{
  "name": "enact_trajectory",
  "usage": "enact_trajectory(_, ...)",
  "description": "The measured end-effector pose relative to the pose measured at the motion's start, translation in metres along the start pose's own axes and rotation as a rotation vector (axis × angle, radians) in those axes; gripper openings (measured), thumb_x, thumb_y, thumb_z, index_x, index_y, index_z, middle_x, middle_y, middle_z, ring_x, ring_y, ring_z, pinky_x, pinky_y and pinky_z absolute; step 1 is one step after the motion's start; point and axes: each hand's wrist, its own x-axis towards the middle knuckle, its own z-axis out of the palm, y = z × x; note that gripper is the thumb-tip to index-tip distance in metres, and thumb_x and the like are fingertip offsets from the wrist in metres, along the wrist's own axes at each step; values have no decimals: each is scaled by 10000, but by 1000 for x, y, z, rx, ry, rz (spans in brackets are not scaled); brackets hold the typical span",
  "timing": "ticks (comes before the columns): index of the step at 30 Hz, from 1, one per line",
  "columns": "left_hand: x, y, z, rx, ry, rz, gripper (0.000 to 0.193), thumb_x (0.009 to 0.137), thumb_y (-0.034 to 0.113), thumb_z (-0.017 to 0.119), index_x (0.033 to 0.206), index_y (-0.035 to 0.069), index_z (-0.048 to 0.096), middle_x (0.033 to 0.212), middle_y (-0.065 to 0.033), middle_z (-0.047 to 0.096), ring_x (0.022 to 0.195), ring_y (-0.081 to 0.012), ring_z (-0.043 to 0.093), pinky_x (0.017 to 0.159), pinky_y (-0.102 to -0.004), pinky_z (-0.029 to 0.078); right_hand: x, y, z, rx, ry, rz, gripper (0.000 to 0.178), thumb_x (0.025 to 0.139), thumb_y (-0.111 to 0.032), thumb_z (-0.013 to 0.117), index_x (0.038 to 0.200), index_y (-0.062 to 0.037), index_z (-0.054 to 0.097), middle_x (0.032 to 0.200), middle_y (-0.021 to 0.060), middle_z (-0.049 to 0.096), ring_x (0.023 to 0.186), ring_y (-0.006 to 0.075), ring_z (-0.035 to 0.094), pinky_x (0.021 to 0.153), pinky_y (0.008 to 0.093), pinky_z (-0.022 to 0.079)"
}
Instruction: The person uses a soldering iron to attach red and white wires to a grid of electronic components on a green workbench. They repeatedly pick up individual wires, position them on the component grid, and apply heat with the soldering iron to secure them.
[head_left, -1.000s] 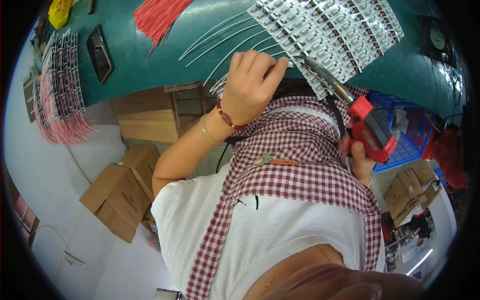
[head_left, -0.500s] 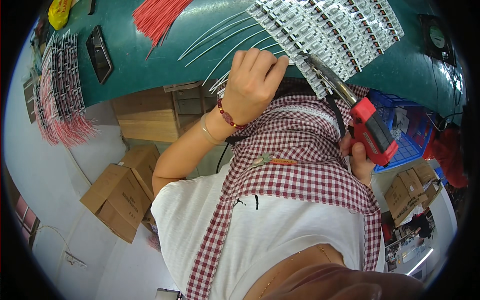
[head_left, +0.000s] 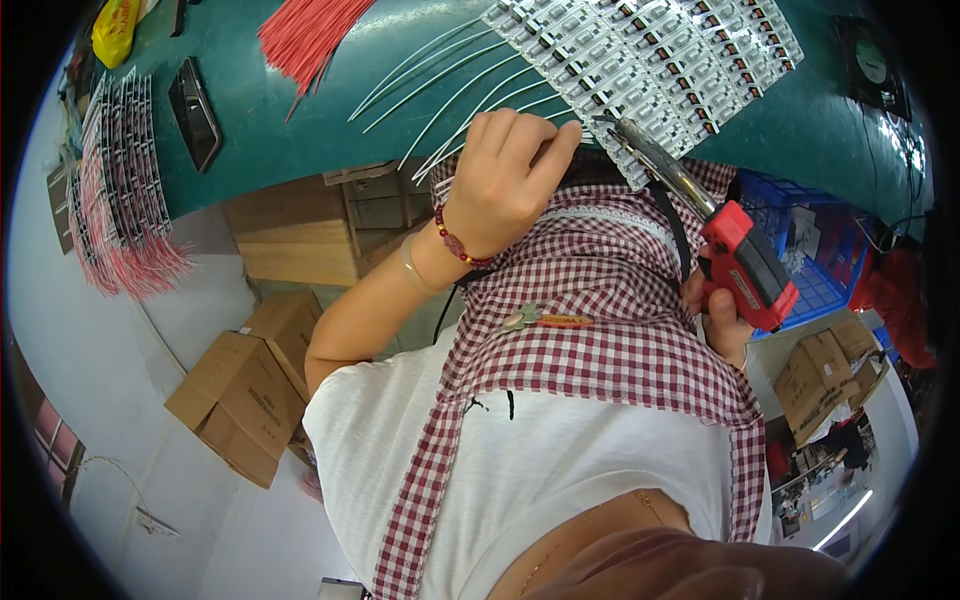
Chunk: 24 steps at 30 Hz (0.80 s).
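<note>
My right hand (head_left: 724,322) is wrapped round the red and black handle of a soldering gun (head_left: 752,268). The gun's metal barrel slants up and left, its dark tip at the near left edge of a panel of small circuit boards (head_left: 650,70). Close by that tip, my left hand (head_left: 508,175) is pinched closed on a white wire at the panel's edge; the fingertips are partly hidden. Several white wires (head_left: 440,82) fan out leftward from the panel across the green table, some passing behind my left hand.
Red wires (head_left: 312,40) lie in a bundle on the green table (head_left: 235,55). Farther left are a phone (head_left: 195,113), a yellow bag (head_left: 115,32) and wired board strips (head_left: 122,165) hanging over the edge. A blue crate (head_left: 825,275) and cardboard boxes (head_left: 235,395) stand below.
The panel and wires appear slightly further left and up. My left hand has shifted slightly, with its fingertips a little lower; the soldering gun's tip stays at the panel's edge.
</note>
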Motion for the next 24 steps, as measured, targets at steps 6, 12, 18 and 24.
enact_trajectory(6, 0, 0, 4, 21, -9, -8, 324, 665, -16, 631, 984, 14, 677, 803, -52, 561, 697, -213, 514, 619, -324, 388, -1, 15, 0, -57, 33, -40, 571, 872, -413, 642, 1189, 44, 513, 659, 75, 556, 530, 129, 489, 489, 247, 358)
enact_trajectory(12, 2, 0, 2, 33, -21, 0, 319, 665, -14, 631, 980, 13, 676, 812, -56, 560, 703, -215, 514, 621, -325, 388, 0, 23, -7, -253, -3, -85, 567, 883, -424, 620, 1191, 40, 516, 664, 77, 558, 531, 123, 486, 480, 245, 355)
enact_trajectory(18, 1, -1, 4, 12, -6, -11, 316, 667, -27, 640, 977, 19, 676, 806, -51, 558, 701, -209, 513, 620, -325, 388, -1, 16, -3, -104, -2, -75, 602, 879, -448, 619, 1227, 30, 501, 666, 73, 552, 530, 121, 481, 480, 245, 359)
enact_trajectory(24, 1, -2, 6, 6, 10, -1, 295, 677, -33, 648, 966, 21, 677, 793, -50, 553, 697, -208, 512, 617, -324, 381, 1, 16, -3, -134, -1, -70, 622, 869, -461, 631, 1226, 31, 500, 671, 70, 549, 548, 120, 485, 487, 250, 363)
